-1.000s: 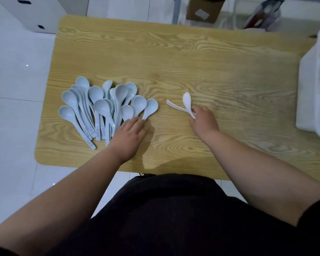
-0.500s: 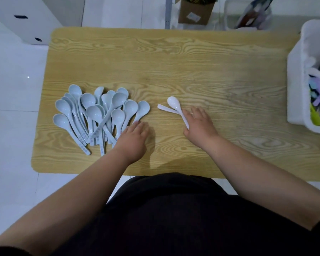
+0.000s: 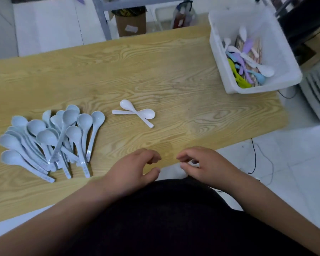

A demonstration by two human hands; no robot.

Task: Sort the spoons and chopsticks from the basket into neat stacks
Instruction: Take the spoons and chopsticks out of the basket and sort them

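Both hands have just come back off the cutlery. A second ago the right hand (image 3: 207, 165) was on the 2 white spoons (image 3: 135, 112) and the left hand (image 3: 131, 169) was pressed against the handles of the pale blue spoons (image 3: 52, 137). Now both hover at the near edge of the worktop (image 3: 174, 74), close together, with fingers (image 3: 149, 155) loosely curled and nothing in them.

The 2 white spoons lie by themselves mid-worktop, crossed over each other with bowls pointing opposite ways. That is more a dropped pair than a stack. The blue ones sit well to the left in a loose fan, bowls away from the person, several lying over their neighbours.

The view has also swung toward the basket (image 3: 262, 88) at the far right corner. It holds a tangle of coloured spoons (image 3: 246, 60) and what look like chopsticks (image 3: 258, 56) beneath them.

To my eye the white pile has only been started and a reach to the basket comes next. No chopsticks are out yet, so plenty of sorting is left.
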